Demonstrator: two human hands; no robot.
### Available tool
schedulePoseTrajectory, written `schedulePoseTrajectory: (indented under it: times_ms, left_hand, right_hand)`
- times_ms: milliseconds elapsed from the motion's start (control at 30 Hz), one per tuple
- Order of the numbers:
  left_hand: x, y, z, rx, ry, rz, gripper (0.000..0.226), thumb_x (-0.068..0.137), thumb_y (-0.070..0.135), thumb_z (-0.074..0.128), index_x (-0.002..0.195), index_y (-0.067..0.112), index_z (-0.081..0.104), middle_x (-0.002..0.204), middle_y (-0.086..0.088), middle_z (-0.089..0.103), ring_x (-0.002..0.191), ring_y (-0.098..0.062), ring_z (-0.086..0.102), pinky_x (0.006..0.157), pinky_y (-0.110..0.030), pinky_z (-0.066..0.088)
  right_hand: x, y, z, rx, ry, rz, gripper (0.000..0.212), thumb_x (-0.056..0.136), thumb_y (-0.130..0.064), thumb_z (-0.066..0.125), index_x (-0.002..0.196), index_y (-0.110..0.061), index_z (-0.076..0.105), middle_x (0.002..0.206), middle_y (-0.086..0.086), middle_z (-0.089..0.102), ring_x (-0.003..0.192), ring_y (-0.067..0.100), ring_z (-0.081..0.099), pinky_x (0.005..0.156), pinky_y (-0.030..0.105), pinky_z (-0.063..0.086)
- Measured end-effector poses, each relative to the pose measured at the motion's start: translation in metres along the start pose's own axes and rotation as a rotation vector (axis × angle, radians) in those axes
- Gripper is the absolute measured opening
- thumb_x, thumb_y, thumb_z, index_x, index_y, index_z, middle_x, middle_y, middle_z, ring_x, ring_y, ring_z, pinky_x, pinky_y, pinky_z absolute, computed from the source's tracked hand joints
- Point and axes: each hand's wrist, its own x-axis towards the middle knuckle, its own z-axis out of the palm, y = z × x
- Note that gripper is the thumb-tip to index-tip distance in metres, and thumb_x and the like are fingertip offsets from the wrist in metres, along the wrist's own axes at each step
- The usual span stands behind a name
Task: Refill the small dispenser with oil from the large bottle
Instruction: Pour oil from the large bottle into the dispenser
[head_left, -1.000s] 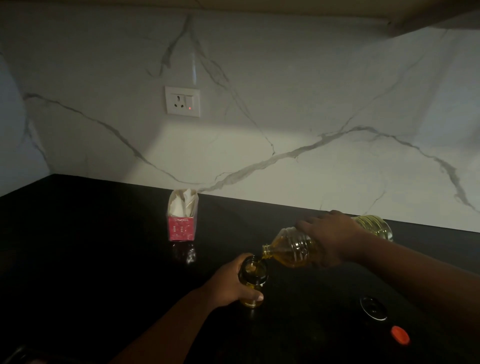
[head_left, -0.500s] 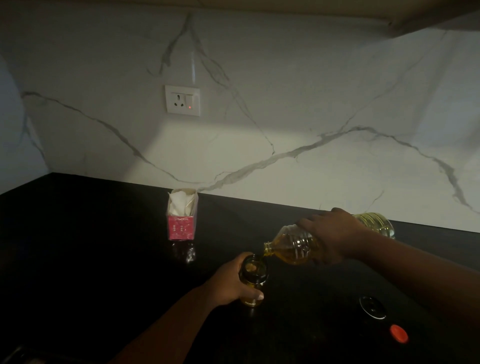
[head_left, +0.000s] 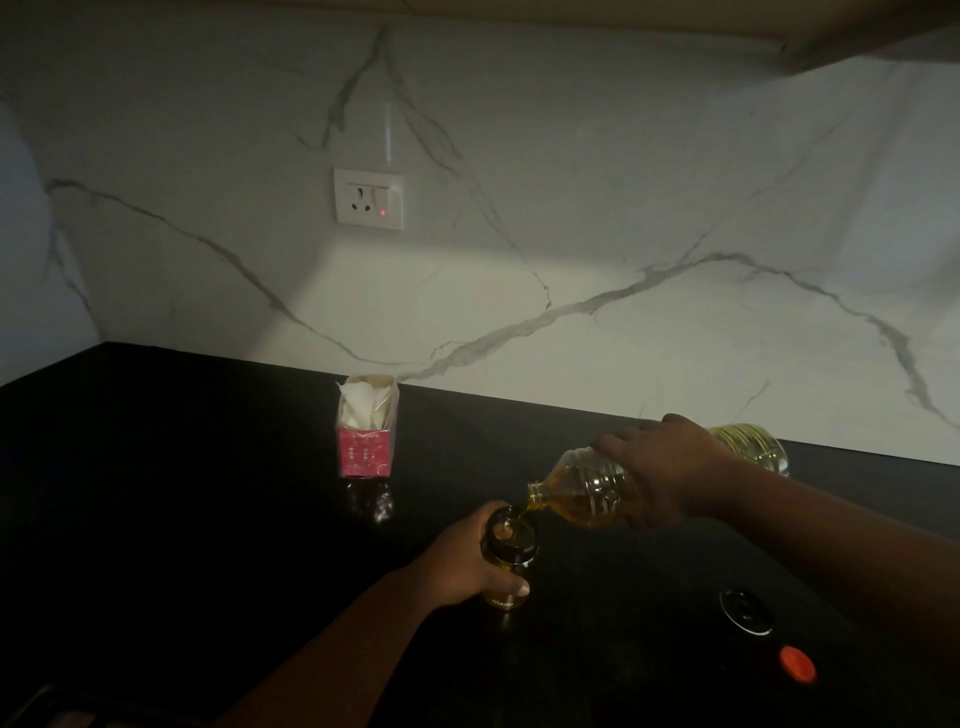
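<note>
A: From the head camera, what is each hand doing?

B: The left hand (head_left: 462, 558) wraps around the small dispenser (head_left: 508, 556), thumb across its front, holding it upright on the black counter (head_left: 208, 493). The right hand (head_left: 662, 473) grips the large bottle (head_left: 587, 486) from above, fingers curled over its body.

A: Where does the bottle lie against that hand?

B: It is tipped nearly flat. Its neck juts out to the left of the right hand and its base shows behind the wrist. The mouth sits just over the dispenser's open top, up and right of the left hand, with yellow oil pooled toward the neck.

A: Anything else near the hands?

B: A red cap (head_left: 797, 671) and a dark round lid (head_left: 746, 612) lie on the counter below the right forearm. A pink carton (head_left: 365, 431) stands beyond the left hand, by the marble wall (head_left: 571, 208).
</note>
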Motion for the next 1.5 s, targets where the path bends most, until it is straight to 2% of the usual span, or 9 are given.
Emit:
schedulePoseTrajectory:
  times_ms: [133, 267, 667, 867, 1067, 1500]
  left_hand:
    - [-0.001, 0.002, 0.0, 0.005, -0.006, -0.013, 0.093, 0.068, 0.019, 0.089, 0.143, 0.036, 0.036, 0.124, 0.019, 0.054, 0.125, -0.007, 0.049, 0.109, -0.033, 0.04]
    - [-0.001, 0.002, 0.0, -0.003, -0.004, -0.018, 0.096, 0.066, 0.02, 0.09, 0.144, 0.036, 0.036, 0.134, 0.014, 0.054, 0.129, -0.01, 0.049, 0.112, -0.039, 0.039]
    - [0.0, 0.0, 0.0, -0.011, -0.011, -0.024, 0.094, 0.066, 0.02, 0.09, 0.141, 0.04, 0.037, 0.13, 0.016, 0.056, 0.129, -0.01, 0.05, 0.113, -0.043, 0.039]
    - [0.001, -0.001, 0.0, -0.008, -0.015, -0.023, 0.091, 0.065, 0.02, 0.09, 0.136, 0.044, 0.037, 0.13, 0.014, 0.056, 0.129, -0.011, 0.05, 0.113, -0.044, 0.039]
    - [0.002, -0.002, 0.0, -0.012, -0.008, -0.014, 0.087, 0.065, 0.02, 0.09, 0.128, 0.049, 0.038, 0.125, 0.016, 0.058, 0.126, -0.01, 0.052, 0.112, -0.042, 0.04]
    - [0.003, -0.005, 0.0, -0.025, -0.015, 0.007, 0.088, 0.066, 0.017, 0.09, 0.132, 0.045, 0.037, 0.117, 0.021, 0.058, 0.12, -0.005, 0.053, 0.107, -0.031, 0.041]
  right_hand:
    - [0.0, -0.001, 0.001, -0.001, 0.005, 0.002, 0.085, 0.07, -0.067, 0.059, 0.141, -0.028, 0.03, 0.131, -0.005, 0.054, 0.116, 0.02, 0.055, 0.093, 0.032, 0.04]
    - [0.0, -0.001, 0.002, 0.01, 0.002, 0.007, 0.086, 0.07, -0.066, 0.06, 0.141, -0.028, 0.03, 0.131, -0.004, 0.054, 0.116, 0.02, 0.055, 0.094, 0.034, 0.041]
    - [-0.001, -0.001, 0.01, 0.014, -0.019, 0.0, 0.089, 0.068, -0.068, 0.061, 0.141, -0.028, 0.03, 0.131, -0.003, 0.054, 0.115, 0.021, 0.055, 0.096, 0.033, 0.04]
    - [-0.003, -0.004, 0.007, 0.008, -0.027, 0.003, 0.085, 0.071, -0.066, 0.061, 0.141, -0.028, 0.03, 0.131, -0.003, 0.054, 0.115, 0.021, 0.055, 0.091, 0.031, 0.041]
    - [-0.002, -0.002, 0.01, 0.018, -0.033, -0.003, 0.087, 0.07, -0.067, 0.062, 0.141, -0.028, 0.03, 0.13, -0.004, 0.054, 0.115, 0.02, 0.055, 0.092, 0.031, 0.041]
    - [-0.001, 0.0, 0.02, 0.035, -0.052, 0.0, 0.09, 0.067, -0.069, 0.063, 0.141, -0.029, 0.029, 0.131, -0.003, 0.054, 0.115, 0.021, 0.055, 0.096, 0.034, 0.041]
